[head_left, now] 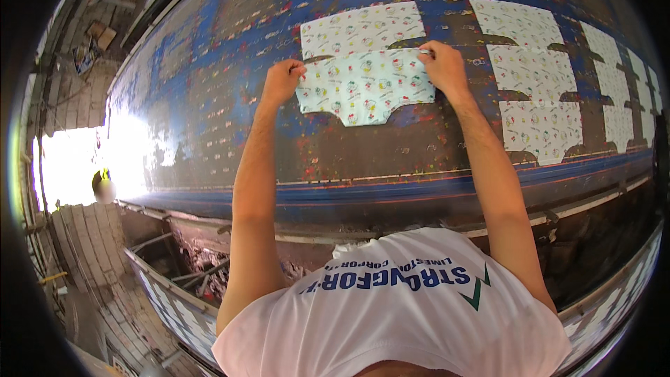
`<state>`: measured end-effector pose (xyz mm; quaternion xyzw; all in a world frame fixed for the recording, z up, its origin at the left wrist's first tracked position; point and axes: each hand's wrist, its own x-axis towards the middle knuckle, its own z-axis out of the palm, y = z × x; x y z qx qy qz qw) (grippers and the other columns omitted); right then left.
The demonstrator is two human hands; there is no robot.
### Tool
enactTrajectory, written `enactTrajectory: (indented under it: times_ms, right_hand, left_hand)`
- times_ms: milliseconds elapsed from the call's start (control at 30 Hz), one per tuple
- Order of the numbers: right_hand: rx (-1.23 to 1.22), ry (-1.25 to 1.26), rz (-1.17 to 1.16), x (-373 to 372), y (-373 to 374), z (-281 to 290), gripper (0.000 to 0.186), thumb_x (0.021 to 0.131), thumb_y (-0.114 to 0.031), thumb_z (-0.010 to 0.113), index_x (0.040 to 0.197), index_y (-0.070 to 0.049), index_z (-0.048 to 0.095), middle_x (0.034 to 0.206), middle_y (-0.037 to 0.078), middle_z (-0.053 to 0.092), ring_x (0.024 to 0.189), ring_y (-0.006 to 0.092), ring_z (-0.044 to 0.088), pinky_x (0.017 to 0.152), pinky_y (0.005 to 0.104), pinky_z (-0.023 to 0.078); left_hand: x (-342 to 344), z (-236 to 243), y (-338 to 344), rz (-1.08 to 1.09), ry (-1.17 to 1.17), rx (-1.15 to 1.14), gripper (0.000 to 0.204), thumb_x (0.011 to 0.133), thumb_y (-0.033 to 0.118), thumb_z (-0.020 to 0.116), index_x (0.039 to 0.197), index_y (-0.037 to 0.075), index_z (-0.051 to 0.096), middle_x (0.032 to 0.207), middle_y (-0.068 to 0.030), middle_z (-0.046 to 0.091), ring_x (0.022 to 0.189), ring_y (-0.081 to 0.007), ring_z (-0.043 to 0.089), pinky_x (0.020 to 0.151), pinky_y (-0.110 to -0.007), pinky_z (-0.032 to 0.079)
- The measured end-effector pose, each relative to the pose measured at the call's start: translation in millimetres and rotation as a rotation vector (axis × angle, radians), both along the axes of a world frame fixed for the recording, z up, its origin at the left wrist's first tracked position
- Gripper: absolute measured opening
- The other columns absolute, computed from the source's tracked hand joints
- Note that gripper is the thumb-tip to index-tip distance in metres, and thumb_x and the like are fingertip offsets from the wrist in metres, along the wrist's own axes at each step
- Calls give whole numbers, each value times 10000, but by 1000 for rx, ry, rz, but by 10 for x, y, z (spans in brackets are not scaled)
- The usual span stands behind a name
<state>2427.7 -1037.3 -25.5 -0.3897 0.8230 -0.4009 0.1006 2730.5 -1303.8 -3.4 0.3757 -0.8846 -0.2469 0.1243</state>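
Note:
A white printed fabric piece [366, 87], cut with a narrow tab at its near edge and curved notches beside it, is stretched between my hands. My left hand [283, 79] pinches its upper left corner. The upper right corner is pinched in my right hand [445, 68]. Just beyond it, a second printed fabric piece [363, 26] lies flat on the long table [202, 119]. The held piece's far edge meets or slightly overlaps that one. Whether the held piece rests fully on the surface I cannot tell.
More printed pieces lie in columns to the right, among them a near one [543, 132] and a far one [520, 21]. The table is stained blue and brown. Behind me is another table [174, 307] with pieces on it. A brick floor [84, 251] runs along the left.

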Motion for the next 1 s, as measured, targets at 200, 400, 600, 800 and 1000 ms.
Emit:
enactTrajectory:
  times_ms: [200, 400, 600, 800, 1000]
  right_hand:
    - [159, 124, 31, -70, -160, -152, 220, 898, -178, 744, 1073, -45, 738, 999, 195, 751, 961, 385, 718, 843, 483, 557]
    - [231, 160, 69, -129, -271, -176, 234, 847, -167, 740, 1018, -8, 726, 976, 210, 729, 966, 393, 703, 849, 506, 549]
    - [166, 221, 149, -156, -241, -150, 210, 819, -133, 746, 986, -14, 701, 959, 184, 706, 915, 393, 683, 829, 485, 540]
    - [61, -134, 211, -174, -128, -91, 275, 843, -142, 807, 1063, -24, 692, 888, 89, 676, 805, 268, 643, 776, 389, 520]
    - [34, -570, 204, -595, -23, 207, 334, 875, -139, 803, 1165, 10, 732, 893, 67, 697, 827, 139, 616, 769, 319, 504]
  left_hand:
    - [-118, -302, -107, 91, -82, -1, 243, 903, 240, 798, 1011, 25, 758, 905, -172, 761, 831, -290, 733, 756, -404, 556]
    - [-202, -241, -85, 191, -258, 44, 293, 890, 305, 800, 965, 24, 766, 891, -186, 757, 892, -338, 737, 803, -460, 553]
    - [-329, -188, 36, 190, -343, -42, 286, 891, 270, 756, 1052, 37, 726, 951, -197, 754, 956, -384, 728, 848, -486, 538]
    - [-222, 152, 179, 71, -38, 178, 182, 915, 177, 765, 1018, 44, 695, 934, -95, 745, 861, -255, 704, 757, -381, 536]
    - [-63, 754, -185, 68, 315, 665, 71, 968, 121, 742, 1002, 69, 707, 877, 29, 692, 789, -74, 620, 703, -250, 485]
